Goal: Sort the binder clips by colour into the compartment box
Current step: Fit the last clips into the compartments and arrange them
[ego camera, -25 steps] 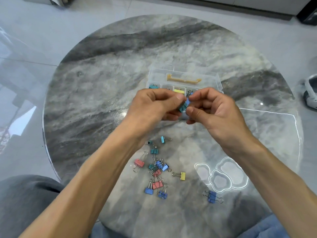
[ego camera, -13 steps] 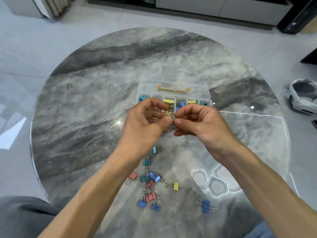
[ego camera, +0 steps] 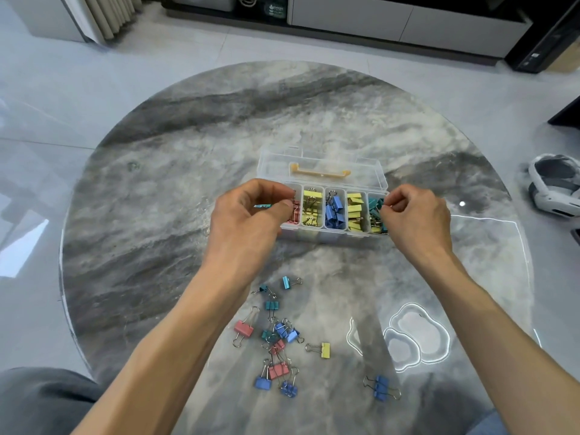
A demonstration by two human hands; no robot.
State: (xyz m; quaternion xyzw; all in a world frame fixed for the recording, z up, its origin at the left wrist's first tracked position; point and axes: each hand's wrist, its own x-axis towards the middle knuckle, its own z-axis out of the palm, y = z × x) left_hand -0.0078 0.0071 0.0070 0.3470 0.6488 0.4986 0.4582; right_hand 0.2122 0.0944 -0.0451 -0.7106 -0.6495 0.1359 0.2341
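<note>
Head view, table (ego camera: 175,171): big round marble top, everything sits on it.
Compartment box (ego camera: 320,229): lid open, mid-table; I count pink, yellow, blue, yellow, teal slots.
Left hand (ego camera: 251,215): a second ago pinching clips with the right at centre; now over the pink end, fingers curled, contents hidden, can't tell.
Right hand (ego camera: 417,215): split off to the teal slot, fingertips pinched, probably dropping one.
Loose binder clips (ego camera: 276,337): plenty still waiting near me.

Clear compartment box (ego camera: 320,166) sat open mid-table, lid back, my sorted clips inside by colour: pink, yellow, blue (ego camera: 334,208), yellow, teal, loose binder clips (ego camera: 276,337) scattered near me, one blue pair (ego camera: 380,387) lay apart right
</note>
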